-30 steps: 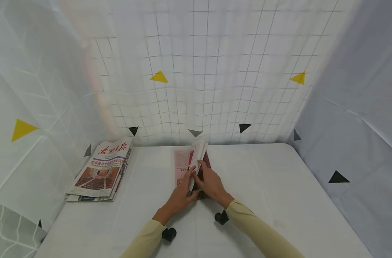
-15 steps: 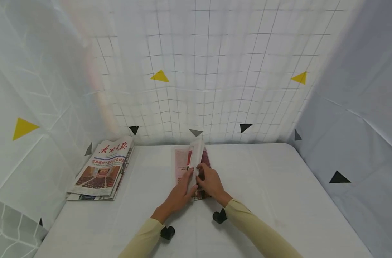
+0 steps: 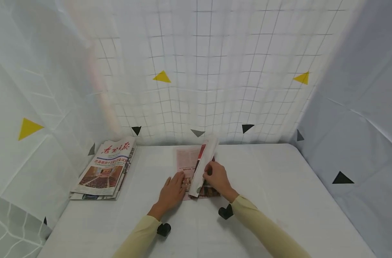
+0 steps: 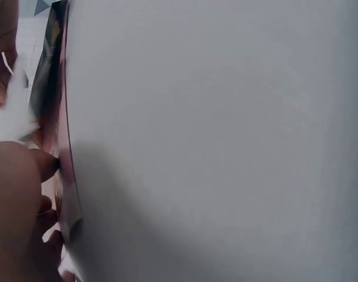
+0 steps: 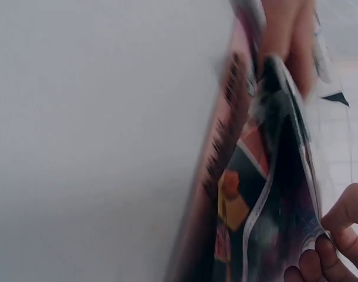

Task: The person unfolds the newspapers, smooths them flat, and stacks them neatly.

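Note:
A newspaper (image 3: 187, 161) lies in the middle of the table, with a pinkish printed page at its left and a dark, colourful page at its right. From it a folded, pale section (image 3: 204, 163) stands up at a slant, leaning right at its far end. My right hand (image 3: 219, 179) pinches the right side of this raised section between thumb and fingers; the pinch also shows in the right wrist view, at the lower right. My left hand (image 3: 172, 191) rests with its fingers extended on the newspaper's near left part. The left wrist view shows these fingertips along the paper's edge.
A stack of folded newspapers (image 3: 103, 168) lies at the table's left, a red-lettered front page on top. The white table (image 3: 273, 200) meets a gridded white curtain (image 3: 215, 89) at the back and pale sheets at both sides.
My left hand has let go of the raised section and moved left onto the newspaper. My right hand has shifted slightly right, and the raised section has tilted to the right with it.

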Available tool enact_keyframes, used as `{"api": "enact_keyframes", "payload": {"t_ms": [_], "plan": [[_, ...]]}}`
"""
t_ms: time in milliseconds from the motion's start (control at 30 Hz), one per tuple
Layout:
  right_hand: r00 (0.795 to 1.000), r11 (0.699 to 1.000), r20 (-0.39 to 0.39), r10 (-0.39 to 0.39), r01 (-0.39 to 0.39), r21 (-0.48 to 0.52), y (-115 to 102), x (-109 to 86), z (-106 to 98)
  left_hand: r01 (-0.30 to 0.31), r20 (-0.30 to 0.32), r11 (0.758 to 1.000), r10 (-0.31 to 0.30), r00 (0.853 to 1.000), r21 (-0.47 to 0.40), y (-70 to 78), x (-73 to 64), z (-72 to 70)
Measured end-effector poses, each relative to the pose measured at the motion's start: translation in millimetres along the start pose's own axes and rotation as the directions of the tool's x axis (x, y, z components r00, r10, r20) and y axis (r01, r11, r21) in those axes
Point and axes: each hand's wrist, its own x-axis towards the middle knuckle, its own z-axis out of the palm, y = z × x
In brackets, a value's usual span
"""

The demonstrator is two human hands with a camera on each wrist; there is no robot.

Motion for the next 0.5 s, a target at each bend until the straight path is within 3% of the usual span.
{"api": "enact_keyframes", "payload": {"t_ms": [133,267,367,500], "plan": [[0.999,0.999,-0.005,0.045,-0.045,0.027,6.2,5.8,-15.8,0.019,0.039,0.996,-0.023,0.999,0.086,-2.8,-2.8,-3.0],[0.991,0.989,0.003,0.133,-0.133,0.060,9.3,13.6,-35.1,0.025,0.045,0.993,-0.030,0.999,0.112,-8.2,-3.5,-6.1],[0.982,0.981,0.050,0.183,-0.185,0.050,12.2,20.3,-53.3,0.029,0.050,0.993,-0.035,0.998,0.117,-11.0,-2.8,-6.3],[0.972,0.984,0.156,0.175,-0.176,-0.011,22.2,28.5,-79.8,0.044,0.052,0.993,-0.050,0.997,0.108,-13.9,-1.6,-3.8]]}}
